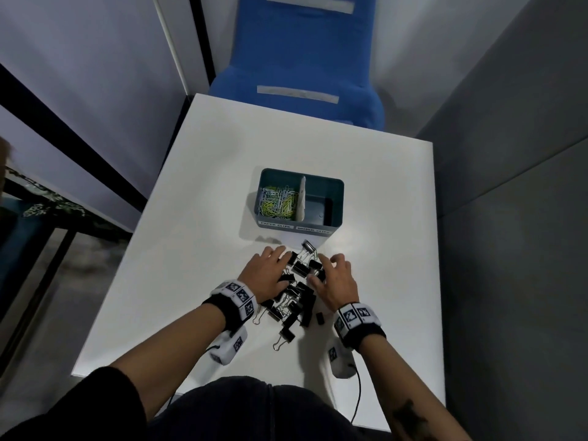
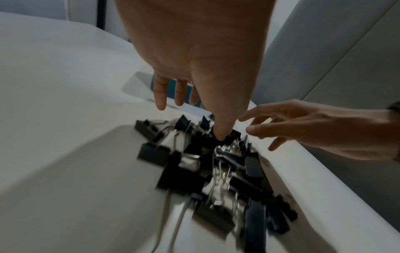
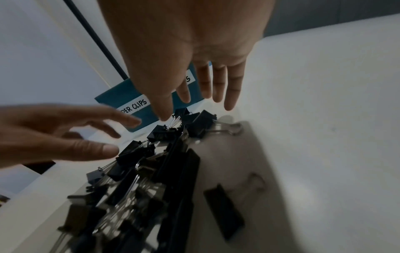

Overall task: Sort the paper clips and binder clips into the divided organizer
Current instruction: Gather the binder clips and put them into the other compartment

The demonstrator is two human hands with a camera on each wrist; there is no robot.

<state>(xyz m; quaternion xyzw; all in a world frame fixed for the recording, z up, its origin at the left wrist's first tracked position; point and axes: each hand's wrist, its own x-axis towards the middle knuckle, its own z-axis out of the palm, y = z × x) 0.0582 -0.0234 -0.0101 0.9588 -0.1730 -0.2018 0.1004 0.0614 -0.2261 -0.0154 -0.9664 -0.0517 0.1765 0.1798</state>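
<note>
A pile of black binder clips (image 1: pixel 296 294) lies on the white table (image 1: pixel 197 218), also seen in the wrist views (image 2: pixel 216 171) (image 3: pixel 155 171). Behind it stands the teal divided organizer (image 1: pixel 334 198); its left compartment holds colourful paper clips (image 1: pixel 278 202), its right compartment looks empty. My left hand (image 1: pixel 270 272) hovers spread over the pile's left side, its thumb touching a clip. My right hand (image 1: pixel 335 275) is spread over the right side, fingers extended. Neither hand holds anything. One clip (image 1: pixel 320 318) lies apart at the right.
Labels on the organizer front (image 3: pixel 134 106) read paper clips and binder clips. A blue chair (image 1: pixel 302 58) stands beyond the table's far edge. Grey partition walls close in on the right and left. Bare table surface lies on both sides of the pile.
</note>
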